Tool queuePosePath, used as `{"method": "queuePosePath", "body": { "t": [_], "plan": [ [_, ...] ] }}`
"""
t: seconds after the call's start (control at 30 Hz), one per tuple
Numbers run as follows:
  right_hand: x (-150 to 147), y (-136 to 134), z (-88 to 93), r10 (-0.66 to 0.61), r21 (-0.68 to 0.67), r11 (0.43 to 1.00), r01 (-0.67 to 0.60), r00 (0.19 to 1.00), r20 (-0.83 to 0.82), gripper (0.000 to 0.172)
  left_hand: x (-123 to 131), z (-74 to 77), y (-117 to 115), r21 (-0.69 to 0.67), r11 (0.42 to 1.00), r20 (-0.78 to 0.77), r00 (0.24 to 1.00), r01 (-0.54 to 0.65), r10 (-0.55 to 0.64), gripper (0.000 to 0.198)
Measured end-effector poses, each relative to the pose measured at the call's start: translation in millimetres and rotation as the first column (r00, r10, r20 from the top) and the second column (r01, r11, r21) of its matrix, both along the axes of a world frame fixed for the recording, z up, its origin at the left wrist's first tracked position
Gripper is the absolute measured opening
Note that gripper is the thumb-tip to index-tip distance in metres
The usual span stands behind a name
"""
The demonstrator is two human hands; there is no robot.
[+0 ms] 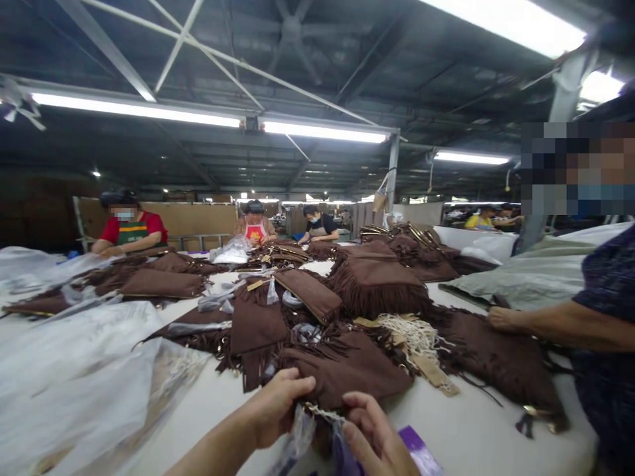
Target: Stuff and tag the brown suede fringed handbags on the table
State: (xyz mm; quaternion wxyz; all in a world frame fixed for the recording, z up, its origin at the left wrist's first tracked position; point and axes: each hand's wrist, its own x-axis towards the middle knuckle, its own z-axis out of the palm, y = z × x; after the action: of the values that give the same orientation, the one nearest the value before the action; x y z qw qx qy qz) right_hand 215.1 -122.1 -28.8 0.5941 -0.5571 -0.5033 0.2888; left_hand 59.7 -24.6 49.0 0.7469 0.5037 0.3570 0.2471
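Note:
A dark brown fringed bag (pixel 357 370) lies on the white table in front of me. My left hand (pixel 278 406) is closed on the near edge of this bag, beside a small gold-coloured metal fitting. From that fitting a twisted white string (pixel 327 414) runs to the right. My right hand (pixel 374 436) has its fingers curled and pinches around the far end of the string; the exact grip is partly hidden. Below and between my hands hangs clear plastic wrapping (pixel 300 433). Something shiny and purple (pixel 419 453) lies beside my right hand.
Brown bags (pixel 377 277) are piled across the table, with a bundle of white strings and tan tags (pixel 417 337) at the right. Plastic sheets (pixel 74 377) cover the left. At right, a co-worker's hand (pixel 506 319) touches another bag. Several people work behind the pile.

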Motion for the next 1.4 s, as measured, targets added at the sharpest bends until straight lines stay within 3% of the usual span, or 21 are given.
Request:
{"method": "queuePosePath", "body": {
  "t": [0.1, 0.23, 0.37, 0.47, 0.53, 0.6, 0.7, 0.77, 0.87, 0.93, 1.03, 1.13, 1.2, 1.3, 1.4],
  "plan": [
    [-7.2, -0.8, 10.2, 0.079, -0.013, 0.997, -0.078, 0.995, 0.056, 0.062, -9.8, 9.3, -19.2, 0.03, 0.995, 0.048, 0.994, 0.099, -0.101, 0.047],
    [2.9, -12.0, 23.2, 0.144, -0.094, 0.987, -0.128, 0.972, 0.184, 0.044, -26.6, 11.1, -30.7, 0.281, 0.927, -0.12, 0.967, 0.248, -0.223, 0.032],
    [16.6, -26.7, 33.6, 0.208, -0.174, 0.971, -0.167, 0.943, 0.259, 0.037, -38.4, 1.0, -33.4, 0.465, 0.843, -0.242, 0.955, 0.269, -0.171, 0.028],
    [22.1, -34.0, 32.5, 0.293, -0.198, 0.947, -0.251, 0.93, 0.223, 0.042, -44.5, 0.9, -37.8, 0.541, 0.782, -0.338, 0.931, 0.31, -0.136, 0.04],
    [24.6, -38.1, 30.0, 0.334, -0.193, 0.934, -0.3, 0.925, 0.18, 0.051, -48.1, 2.8, -42.3, 0.612, 0.708, -0.424, 0.902, 0.352, -0.082, 0.052],
    [25.9, -43.3, 30.2, 0.364, -0.198, 0.922, -0.331, 0.917, 0.161, 0.055, -50.6, 3.0, -47.0, 0.688, 0.596, -0.514, 0.858, 0.415, -0.004, 0.059],
    [23.8, -53.1, 36.7, 0.402, -0.273, 0.898, -0.346, 0.896, 0.188, 0.045, -49.5, 0.2, -53.2, 0.72, 0.436, -0.636, 0.764, 0.54, 0.105, 0.065],
    [19.6, -58.1, 40.0, 0.437, -0.309, 0.875, -0.371, 0.882, 0.177, 0.036, -45.2, -1.7, -56.6, 0.689, 0.38, -0.706, 0.689, 0.617, 0.162, 0.07],
    [11.3, -58.0, 36.0, 0.437, -0.355, 0.849, -0.392, 0.898, 0.053, 0.031, -36.2, -4.4, -60.8, 0.666, 0.348, -0.742, 0.633, 0.66, 0.22, 0.066],
    [5.8, -53.8, 30.1, 0.378, -0.403, 0.849, -0.343, 0.926, 0.009, 0.024, -30.8, -7.9, -63.6, 0.661, 0.337, -0.748, 0.622, 0.67, 0.231, 0.06],
    [0.0, -48.8, 26.8, 0.317, -0.437, 0.878, -0.195, 0.921, 0.228, 0.026, -25.3, -15.2, -67.8, 0.664, 0.336, -0.742, 0.642, 0.667, 0.192, 0.047],
    [-0.4, -51.4, 33.8, 0.312, -0.429, 0.899, -0.09, 0.82, 0.48, 0.027, -21.7, -21.1, -69.6, 0.713, 0.335, -0.697, 0.675, 0.616, 0.241, 0.023],
    [3.1, -55.5, 41.6, 0.342, -0.454, 0.888, -0.076, 0.769, 0.54, 0.031, -20.0, -23.3, -68.2, 0.721, 0.302, -0.693, 0.646, 0.624, 0.32, 0.02],
    [11.0, -58.5, 53.9, 0.396, -0.473, 0.875, -0.105, 0.716, 0.575, 0.029, -19.2, -23.1, -63.3, 0.678, 0.236, -0.723, 0.575, 0.696, 0.383, 0.031],
    [15.4, -54.9, 65.6, 0.418, -0.442, 0.882, -0.163, 0.705, 0.574, 0.018, -21.3, -18.9, -58.8, 0.699, 0.189, -0.7, 0.608, 0.689, 0.374, 0.035]
  ]
}}
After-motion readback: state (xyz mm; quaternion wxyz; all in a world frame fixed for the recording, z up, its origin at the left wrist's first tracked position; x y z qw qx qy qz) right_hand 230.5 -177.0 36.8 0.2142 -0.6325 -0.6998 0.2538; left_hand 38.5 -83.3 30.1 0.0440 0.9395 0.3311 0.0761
